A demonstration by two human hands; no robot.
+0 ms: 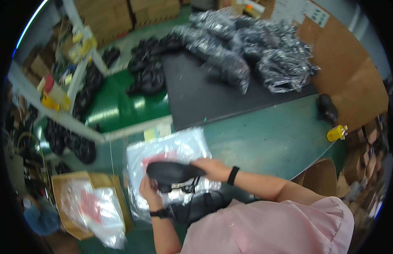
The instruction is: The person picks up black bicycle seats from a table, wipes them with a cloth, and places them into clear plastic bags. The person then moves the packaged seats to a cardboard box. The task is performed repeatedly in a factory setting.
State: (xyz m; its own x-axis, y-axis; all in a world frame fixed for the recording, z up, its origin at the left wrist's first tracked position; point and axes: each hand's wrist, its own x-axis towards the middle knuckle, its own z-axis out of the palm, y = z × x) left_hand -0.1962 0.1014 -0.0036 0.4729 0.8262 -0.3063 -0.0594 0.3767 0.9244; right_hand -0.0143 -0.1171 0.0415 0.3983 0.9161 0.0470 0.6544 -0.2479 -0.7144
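Over a stack of clear plastic bags (pixel 190 144) with red print, I hold a black bicycle saddle (pixel 173 171) in both hands. My right hand (pixel 211 169) grips its narrower right end. My left hand (pixel 149 189) is closed at the wide left end, its fingers partly hidden by the saddle. Dark rail-like parts show on the underside. Close to my body, below the saddle, lies another black padded object (pixel 205 206), whose kind I cannot make out.
Plastic-wrapped black items (pixel 264 51) are heaped on a dark mat (pixel 196 97). Black saddles (pixel 147 78) lie along the green conveyor (pixel 113 99). An open carton (pixel 58 182) of plastic bags stands at left. A yellow bottle (pixel 336 133) and a lone black piece (pixel 327 109) sit at right.
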